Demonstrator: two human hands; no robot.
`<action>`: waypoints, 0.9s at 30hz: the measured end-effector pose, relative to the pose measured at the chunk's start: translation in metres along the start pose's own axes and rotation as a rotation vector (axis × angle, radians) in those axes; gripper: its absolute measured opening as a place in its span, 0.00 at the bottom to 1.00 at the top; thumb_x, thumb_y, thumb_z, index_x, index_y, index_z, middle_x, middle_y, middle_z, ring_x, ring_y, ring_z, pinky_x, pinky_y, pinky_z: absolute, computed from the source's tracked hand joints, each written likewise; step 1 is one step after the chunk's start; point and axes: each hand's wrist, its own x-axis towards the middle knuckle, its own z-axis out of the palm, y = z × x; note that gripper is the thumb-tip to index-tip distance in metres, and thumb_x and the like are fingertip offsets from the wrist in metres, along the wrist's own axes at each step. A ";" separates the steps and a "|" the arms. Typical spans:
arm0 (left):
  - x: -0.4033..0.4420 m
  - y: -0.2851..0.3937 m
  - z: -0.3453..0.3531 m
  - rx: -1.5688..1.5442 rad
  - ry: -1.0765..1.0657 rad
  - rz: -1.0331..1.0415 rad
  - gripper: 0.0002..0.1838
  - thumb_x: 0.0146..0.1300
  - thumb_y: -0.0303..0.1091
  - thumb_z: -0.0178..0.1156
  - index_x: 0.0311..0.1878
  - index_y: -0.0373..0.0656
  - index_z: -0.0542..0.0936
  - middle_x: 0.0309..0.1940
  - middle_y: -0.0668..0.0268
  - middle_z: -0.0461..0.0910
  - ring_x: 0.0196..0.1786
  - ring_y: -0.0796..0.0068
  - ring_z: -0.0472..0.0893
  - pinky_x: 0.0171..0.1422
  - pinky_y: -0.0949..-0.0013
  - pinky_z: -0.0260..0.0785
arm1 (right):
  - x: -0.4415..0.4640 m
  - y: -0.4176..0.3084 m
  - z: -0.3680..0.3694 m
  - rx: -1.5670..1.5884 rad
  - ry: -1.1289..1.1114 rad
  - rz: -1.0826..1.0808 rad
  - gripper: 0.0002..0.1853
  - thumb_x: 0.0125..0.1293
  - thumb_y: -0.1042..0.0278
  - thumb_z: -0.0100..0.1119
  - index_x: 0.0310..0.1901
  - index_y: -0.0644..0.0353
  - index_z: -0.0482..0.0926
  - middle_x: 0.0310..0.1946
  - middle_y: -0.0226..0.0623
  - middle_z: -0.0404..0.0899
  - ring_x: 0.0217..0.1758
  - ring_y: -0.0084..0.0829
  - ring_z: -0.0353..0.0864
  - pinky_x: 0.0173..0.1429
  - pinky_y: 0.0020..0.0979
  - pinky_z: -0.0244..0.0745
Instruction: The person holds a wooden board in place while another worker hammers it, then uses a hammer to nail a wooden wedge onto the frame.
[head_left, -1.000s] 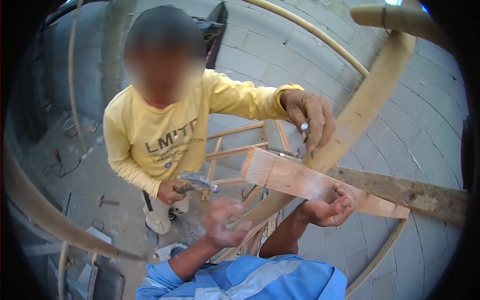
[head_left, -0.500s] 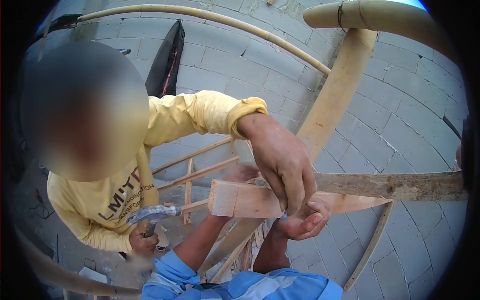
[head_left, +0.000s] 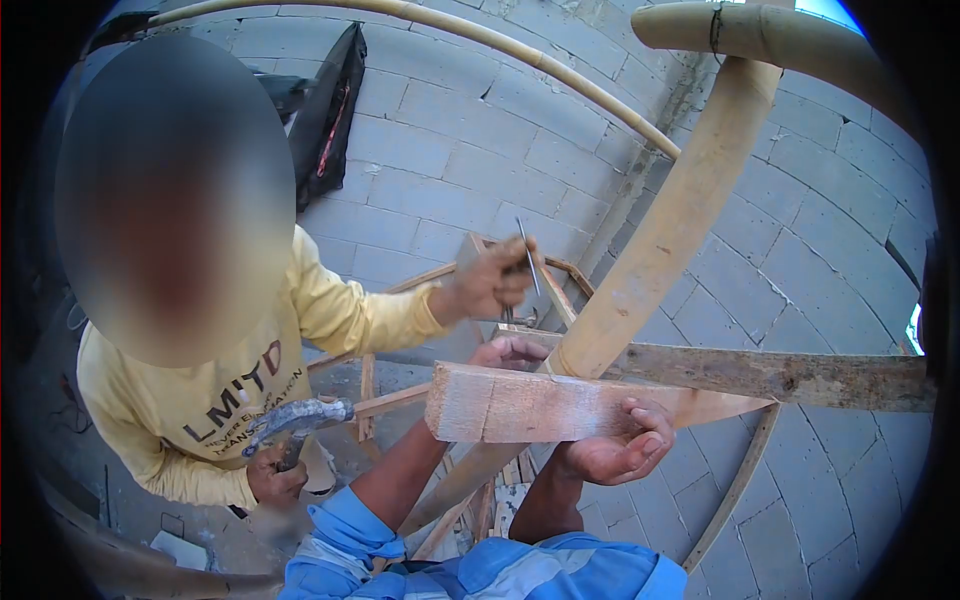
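Note:
A pale wooden beam [head_left: 530, 405] with a squared end crosses in front of me, against a thick bamboo pole [head_left: 680, 220]. My left hand [head_left: 512, 352] reaches behind the beam, its fingers curled over the far side; the beam hides the palm. Cupped with fingers loosely bent, my right hand [head_left: 622, 450] rests against the beam's lower front side, and I see nothing in it. Beyond the beam, a co-worker's hand [head_left: 490, 283] pinches thin metal nails [head_left: 528, 258]. That person's other hand [head_left: 277, 477] grips a hammer [head_left: 300, 420].
A weathered plank [head_left: 780, 375] runs rightward behind the beam. Thin wooden battens [head_left: 735, 490] slope below. Another bamboo pole [head_left: 800, 35] crosses the upper right. A grey block wall [head_left: 430, 150] stands behind, with a black bag [head_left: 330, 120] hanging on it. The co-worker in yellow [head_left: 230, 400] stands close at left.
The co-worker's hand has left the spot above my right palm and moved back leftward, now showing nails. My hands stay by the beam; the view has shifted slightly.

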 end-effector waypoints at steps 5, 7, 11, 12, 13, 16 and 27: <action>-0.066 -0.030 0.016 0.329 0.476 0.535 0.26 0.71 0.50 0.58 0.60 0.35 0.74 0.52 0.60 0.79 0.59 0.69 0.77 0.70 0.64 0.66 | 0.002 -0.005 0.001 -0.012 -0.025 0.022 0.20 0.78 0.55 0.38 0.35 0.61 0.72 0.30 0.37 0.70 0.36 0.30 0.72 0.44 0.31 0.69; -0.077 -0.016 0.040 0.224 0.600 0.830 0.36 0.67 0.57 0.61 0.64 0.36 0.69 0.53 0.58 0.77 0.59 0.65 0.76 0.69 0.62 0.66 | 0.003 -0.005 0.003 -0.015 -0.012 0.024 0.20 0.78 0.55 0.39 0.35 0.61 0.72 0.30 0.37 0.71 0.36 0.30 0.73 0.44 0.31 0.69; -0.073 0.038 0.078 0.245 0.493 1.208 0.37 0.65 0.53 0.64 0.67 0.37 0.64 0.58 0.53 0.73 0.61 0.61 0.75 0.71 0.56 0.66 | 0.004 -0.006 0.005 -0.042 0.022 0.047 0.21 0.77 0.52 0.40 0.34 0.62 0.72 0.28 0.38 0.71 0.34 0.30 0.72 0.41 0.32 0.70; -0.070 0.043 0.078 0.352 0.456 1.274 0.36 0.66 0.50 0.64 0.67 0.37 0.64 0.58 0.53 0.73 0.61 0.60 0.75 0.71 0.54 0.66 | 0.005 -0.006 0.005 -0.050 0.038 0.049 0.22 0.77 0.51 0.41 0.34 0.62 0.72 0.27 0.38 0.71 0.33 0.30 0.72 0.40 0.32 0.70; -0.069 0.049 0.074 0.510 0.414 1.294 0.34 0.67 0.48 0.63 0.67 0.37 0.64 0.57 0.53 0.74 0.60 0.59 0.75 0.70 0.54 0.67 | 0.005 -0.004 0.005 -0.044 0.042 0.040 0.22 0.77 0.51 0.41 0.34 0.62 0.72 0.27 0.38 0.71 0.33 0.30 0.72 0.40 0.32 0.70; -0.065 0.070 0.070 0.915 0.381 1.219 0.26 0.67 0.43 0.61 0.60 0.37 0.69 0.45 0.54 0.78 0.50 0.60 0.78 0.60 0.54 0.72 | 0.005 0.002 0.003 -0.028 0.059 0.025 0.22 0.77 0.51 0.40 0.34 0.63 0.72 0.27 0.38 0.71 0.32 0.30 0.72 0.39 0.32 0.70; -0.071 0.035 0.059 0.504 0.406 1.122 0.53 0.58 0.64 0.72 0.73 0.34 0.61 0.72 0.45 0.63 0.70 0.54 0.72 0.74 0.54 0.67 | 0.008 -0.001 0.005 -0.089 0.092 0.079 0.22 0.77 0.54 0.39 0.35 0.64 0.74 0.28 0.39 0.72 0.33 0.32 0.75 0.40 0.31 0.71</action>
